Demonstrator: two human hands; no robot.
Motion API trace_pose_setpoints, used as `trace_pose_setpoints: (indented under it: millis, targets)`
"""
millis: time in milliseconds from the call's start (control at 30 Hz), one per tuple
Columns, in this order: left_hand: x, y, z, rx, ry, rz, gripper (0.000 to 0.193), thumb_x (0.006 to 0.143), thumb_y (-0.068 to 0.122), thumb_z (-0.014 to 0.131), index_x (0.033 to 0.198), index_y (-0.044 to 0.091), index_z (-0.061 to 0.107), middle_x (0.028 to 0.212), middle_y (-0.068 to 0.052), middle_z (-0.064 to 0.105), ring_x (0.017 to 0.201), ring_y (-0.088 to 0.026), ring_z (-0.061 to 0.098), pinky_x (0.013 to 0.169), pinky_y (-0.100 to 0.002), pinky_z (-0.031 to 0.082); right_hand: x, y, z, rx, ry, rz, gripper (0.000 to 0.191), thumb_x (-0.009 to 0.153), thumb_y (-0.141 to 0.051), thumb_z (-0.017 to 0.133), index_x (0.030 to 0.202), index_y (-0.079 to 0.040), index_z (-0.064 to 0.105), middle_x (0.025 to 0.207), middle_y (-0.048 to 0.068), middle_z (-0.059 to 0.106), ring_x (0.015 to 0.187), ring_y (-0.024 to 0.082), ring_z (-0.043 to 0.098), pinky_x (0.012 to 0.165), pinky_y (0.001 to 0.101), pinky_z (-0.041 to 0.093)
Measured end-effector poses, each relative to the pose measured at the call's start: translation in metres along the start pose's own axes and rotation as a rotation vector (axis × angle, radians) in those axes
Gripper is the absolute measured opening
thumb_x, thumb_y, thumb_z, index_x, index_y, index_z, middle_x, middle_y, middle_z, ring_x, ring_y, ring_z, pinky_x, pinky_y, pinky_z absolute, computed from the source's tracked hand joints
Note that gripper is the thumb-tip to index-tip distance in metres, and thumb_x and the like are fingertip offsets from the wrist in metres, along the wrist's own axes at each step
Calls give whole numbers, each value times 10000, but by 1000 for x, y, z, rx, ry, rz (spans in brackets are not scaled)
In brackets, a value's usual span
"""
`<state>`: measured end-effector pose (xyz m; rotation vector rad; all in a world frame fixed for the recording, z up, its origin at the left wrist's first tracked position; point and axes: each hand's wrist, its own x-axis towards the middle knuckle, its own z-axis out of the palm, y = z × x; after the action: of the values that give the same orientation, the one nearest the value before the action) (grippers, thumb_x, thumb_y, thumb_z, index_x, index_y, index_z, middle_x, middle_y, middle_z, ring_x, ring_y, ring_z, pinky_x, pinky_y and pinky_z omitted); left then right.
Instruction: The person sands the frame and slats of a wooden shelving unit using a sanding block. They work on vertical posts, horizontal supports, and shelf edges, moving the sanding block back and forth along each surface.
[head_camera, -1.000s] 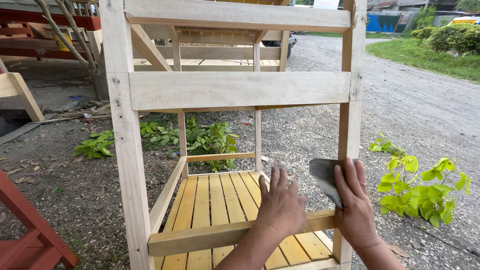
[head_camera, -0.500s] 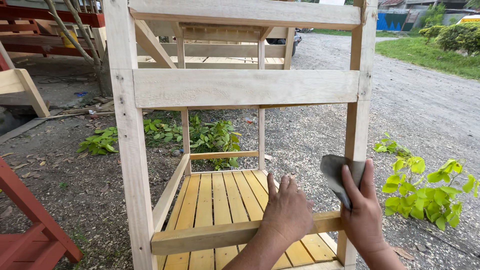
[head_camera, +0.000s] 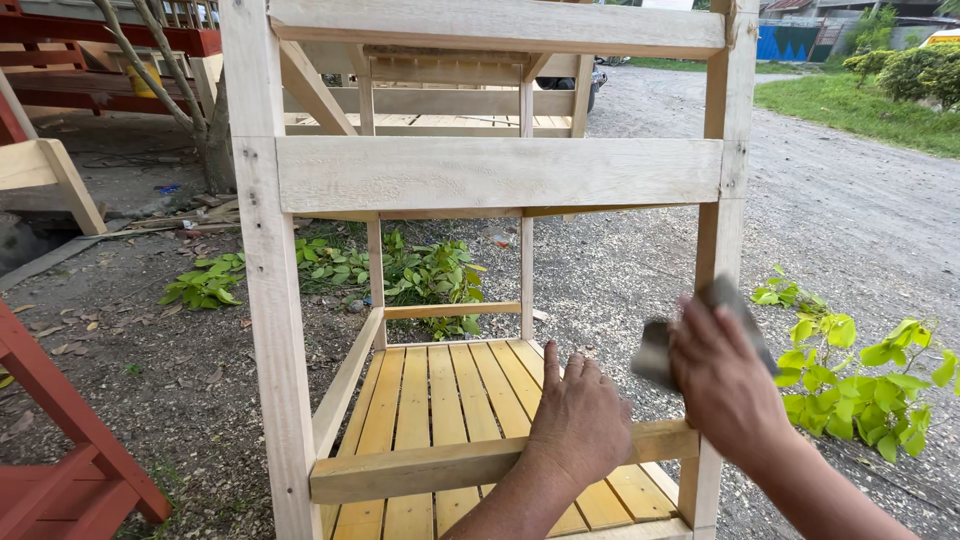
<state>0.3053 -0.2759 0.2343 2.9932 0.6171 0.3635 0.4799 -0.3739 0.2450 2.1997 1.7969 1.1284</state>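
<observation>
sandpaper (head_camera: 655, 352) slants along upright post (head_camera: 722, 190)

Outdoor yard, daylight, bare dirt ground (head_camera: 150, 380) strewn with dry leaves. Relative to the tree trunk (head_camera: 205, 130) at upper left: red-painted timber frames (head_camera: 60, 440) below and left of it, low green weeds (head_camera: 420, 270) to its right, a gravel road (head_camera: 840, 200) farther right. Grass verge and hedge (head_camera: 900, 75) lie far right of the trunk, beyond the road.

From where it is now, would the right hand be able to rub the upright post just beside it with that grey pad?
Probably yes. The right hand holds the grey pad right against the front right post, and nothing lies between them. The left hand rests on the lower rail, clear of it.
</observation>
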Motion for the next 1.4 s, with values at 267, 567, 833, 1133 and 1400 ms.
trace_pose_setpoints:
  millis: [267, 567, 833, 1133, 1400]
  targets:
    - [-19, 32, -29, 14, -54, 3, 509, 1074, 324, 374, 1118, -100, 652, 1149, -257, 607, 1287, -398, 515, 1245, -685, -36, 25, 46, -76, -166, -220, -118, 207, 920, -172, 628, 1100, -159, 731, 1319, 35, 678, 1310, 185, 530, 1280, 416, 153]
    - [-40, 73, -52, -15, -9, 35, 488, 1075, 298, 389, 941, -65, 685, 973, -196, 631, 1180, -378, 579, 1245, -707, -50, -31, 27, -113, -252, -542, -185, 133, 1014, -134, 581, 1059, -98, 701, 1198, 53, 692, 1242, 209, 561, 1296, 426, 130]
    - [-52, 112, -71, 51, -17, 43, 486, 1075, 299, 383, 926, -46, 692, 933, -193, 641, 1138, -370, 597, 1241, -690, -34, -41, 79, -136, -90, -93, -85, 287, 864, -125, 630, 1131, -113, 733, 1348, 46, 662, 1374, 190, 474, 1270, 405, 151]
    - [-73, 158, -89, 10, 45, 47, 458, 1074, 262, 396, 910, -51, 688, 901, -192, 642, 1092, -359, 604, 1237, -690, -18, -115, 67, -157, -89, -332, -162, 269, 942, -138, 585, 1183, -107, 701, 1403, 55, 621, 1450, 231, 378, 1273, 434, 89]
    - [-90, 197, -115, 18, -16, 45, 402, 1017, 175, 407, 802, -28, 679, 833, -171, 617, 993, -331, 614, 1244, -711, -24, -111, 123, -188, -72, -29, -15, 400, 867, -129, 599, 1256, -107, 688, 1441, 49, 610, 1428, 213, 421, 1276, 451, 151]
